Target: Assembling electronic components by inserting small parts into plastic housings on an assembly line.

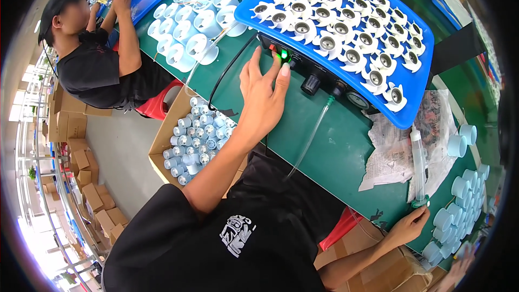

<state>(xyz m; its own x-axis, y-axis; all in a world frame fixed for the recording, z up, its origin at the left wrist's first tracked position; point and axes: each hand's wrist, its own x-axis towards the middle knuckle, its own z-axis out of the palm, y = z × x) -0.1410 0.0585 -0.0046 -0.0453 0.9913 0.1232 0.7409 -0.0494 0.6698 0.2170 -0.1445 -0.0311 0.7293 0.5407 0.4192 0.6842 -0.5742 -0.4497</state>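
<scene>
Left fingers (pixel 255 68) at one controller (pixel 301 64), right fingers (pixel 417 217) at one syringe (pixel 418 159)

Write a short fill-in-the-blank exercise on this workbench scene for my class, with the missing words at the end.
1. The person's ____ hand is at the front of the control box.
2. White impellers sit in a tray coloured ____.
3. The right hand is at the end of the syringe that is coloured ____.
4. The co-worker wears a cap coloured ____.

Missing words: left; blue; green; black.
</scene>
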